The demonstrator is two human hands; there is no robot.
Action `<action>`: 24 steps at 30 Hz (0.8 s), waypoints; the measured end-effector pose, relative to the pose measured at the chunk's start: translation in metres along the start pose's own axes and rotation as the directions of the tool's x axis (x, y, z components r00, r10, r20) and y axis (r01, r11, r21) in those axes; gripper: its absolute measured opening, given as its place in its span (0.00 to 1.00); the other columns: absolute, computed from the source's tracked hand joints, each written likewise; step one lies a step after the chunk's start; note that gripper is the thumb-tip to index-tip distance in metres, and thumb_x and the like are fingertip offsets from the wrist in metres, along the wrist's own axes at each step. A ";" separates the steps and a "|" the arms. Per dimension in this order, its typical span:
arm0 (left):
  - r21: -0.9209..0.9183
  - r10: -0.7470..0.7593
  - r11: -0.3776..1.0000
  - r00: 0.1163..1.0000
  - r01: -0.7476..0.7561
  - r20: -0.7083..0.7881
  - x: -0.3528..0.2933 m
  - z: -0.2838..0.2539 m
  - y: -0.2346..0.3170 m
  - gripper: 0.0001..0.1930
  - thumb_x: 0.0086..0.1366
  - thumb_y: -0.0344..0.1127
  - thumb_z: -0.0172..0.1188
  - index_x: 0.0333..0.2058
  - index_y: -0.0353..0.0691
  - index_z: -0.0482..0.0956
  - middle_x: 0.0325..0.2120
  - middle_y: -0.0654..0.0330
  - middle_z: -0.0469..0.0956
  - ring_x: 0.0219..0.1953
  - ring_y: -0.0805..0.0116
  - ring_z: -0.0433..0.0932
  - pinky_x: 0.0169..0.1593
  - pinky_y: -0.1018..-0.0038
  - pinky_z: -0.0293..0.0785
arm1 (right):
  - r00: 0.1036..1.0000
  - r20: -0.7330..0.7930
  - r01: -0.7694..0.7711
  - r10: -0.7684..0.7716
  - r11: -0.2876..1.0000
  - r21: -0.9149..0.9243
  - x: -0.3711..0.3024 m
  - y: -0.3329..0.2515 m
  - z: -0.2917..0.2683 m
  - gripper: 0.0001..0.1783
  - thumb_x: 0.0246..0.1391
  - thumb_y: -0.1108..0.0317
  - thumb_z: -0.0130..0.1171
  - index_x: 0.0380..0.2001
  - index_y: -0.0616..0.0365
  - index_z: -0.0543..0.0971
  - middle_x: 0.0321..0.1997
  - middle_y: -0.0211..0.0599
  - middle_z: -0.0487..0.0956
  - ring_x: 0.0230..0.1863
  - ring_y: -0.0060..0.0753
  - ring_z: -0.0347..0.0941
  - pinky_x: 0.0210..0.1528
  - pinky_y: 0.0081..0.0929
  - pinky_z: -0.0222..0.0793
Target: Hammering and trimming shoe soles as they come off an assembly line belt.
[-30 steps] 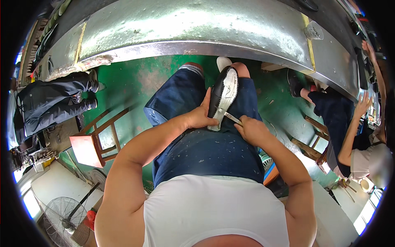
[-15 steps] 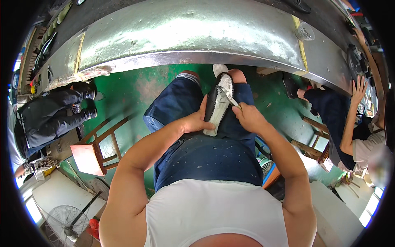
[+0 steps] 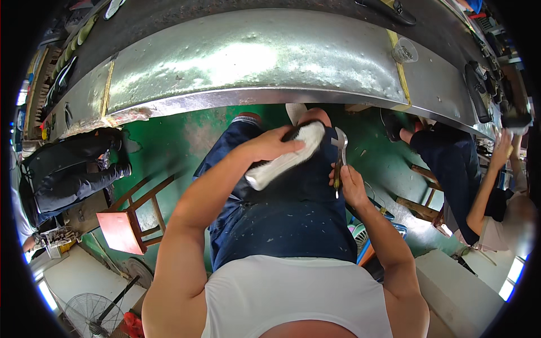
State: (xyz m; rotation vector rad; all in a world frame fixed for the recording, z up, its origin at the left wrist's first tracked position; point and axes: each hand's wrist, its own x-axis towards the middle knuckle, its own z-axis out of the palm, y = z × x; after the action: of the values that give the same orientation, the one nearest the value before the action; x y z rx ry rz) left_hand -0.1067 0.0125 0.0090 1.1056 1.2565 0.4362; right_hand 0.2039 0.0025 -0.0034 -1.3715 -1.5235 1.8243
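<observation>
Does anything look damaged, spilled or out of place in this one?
Yes: at left, the metal-topped bench has a ragged, crumpled strip on its front edge, which looks smooth farther right. The shoe in the left hand is too blurred to judge.

gap between shoe (image 3: 282, 162) and hammer (image 3: 341, 153): narrow at far end, wider near lap (image 3: 287, 222) | ahead: bench (image 3: 191, 76) bars passage | left: open floor (image 3: 163, 138) between left leg (image 3: 230, 141) and stool (image 3: 119, 231) | right: wooden frame (image 3: 418, 209), well apart from hammer
</observation>
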 end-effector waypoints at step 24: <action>0.303 0.072 0.947 0.991 -0.102 0.109 0.010 0.004 -0.017 0.40 0.55 0.57 0.71 0.58 0.34 0.70 0.48 0.47 0.80 0.51 0.57 0.79 0.55 0.66 0.73 | 0.975 0.197 0.032 0.098 0.824 -0.566 0.015 -0.049 0.012 0.20 0.68 0.56 0.48 0.44 0.65 0.75 0.35 0.57 0.80 0.41 0.64 0.76 0.44 0.47 0.71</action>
State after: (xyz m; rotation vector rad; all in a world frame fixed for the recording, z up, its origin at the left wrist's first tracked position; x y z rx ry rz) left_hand -0.1048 0.0106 -0.0113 1.4345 1.2189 0.2519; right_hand 0.1737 0.0244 0.0334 -1.4771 -2.3126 1.6448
